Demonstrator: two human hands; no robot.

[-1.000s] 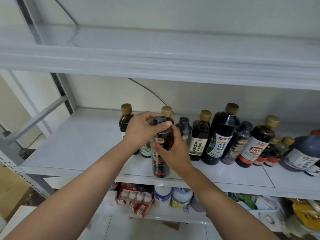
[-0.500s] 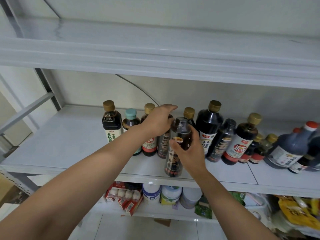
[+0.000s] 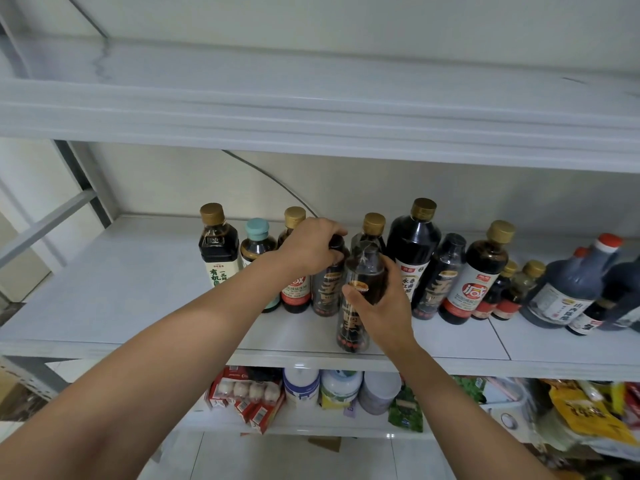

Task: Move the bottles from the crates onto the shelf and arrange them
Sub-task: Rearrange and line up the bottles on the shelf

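A dark bottle [image 3: 354,329] with a see-through cap stands near the front edge of the white shelf [image 3: 121,292], out in front of the row. The right hand [image 3: 386,308] holds it around its upper half. The fingers wrap round the back and the thumb lies on the front, by the label.

Just behind it and a bit to the left, a second dark bottle [image 3: 325,292] of the same kind stands in the row. The left hand [image 3: 308,247] sits on top of it, with the fingers curled over its cap and neck.

More bottles stand in that row. To the left are a green-label bottle [image 3: 219,258], a small bottle with a blue-green cap [image 3: 258,242] and a red-label bottle [image 3: 296,294]. To the right are a tall black bottle [image 3: 415,251], more dark bottles, and a big jug with a red cap [image 3: 568,292].

Below the shelf sit red packs [image 3: 249,396] and white tubs [image 3: 301,386].
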